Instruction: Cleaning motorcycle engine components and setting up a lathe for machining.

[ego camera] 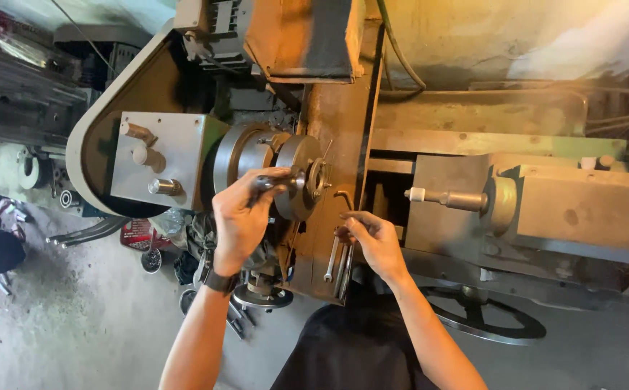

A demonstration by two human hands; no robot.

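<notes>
Both forearms are bare from the elbow down, with no sleeves reaching into view. A dark band, like a watch strap or wristband, wraps around the wrist just below the left hand [241, 217]. The right hand [374, 242] wears nothing, no glove, ring or strap that can be made out, and the left hand is ungloved as well. At the lower edge of the view, between the two arms, shows a piece of plain black clothing.
</notes>
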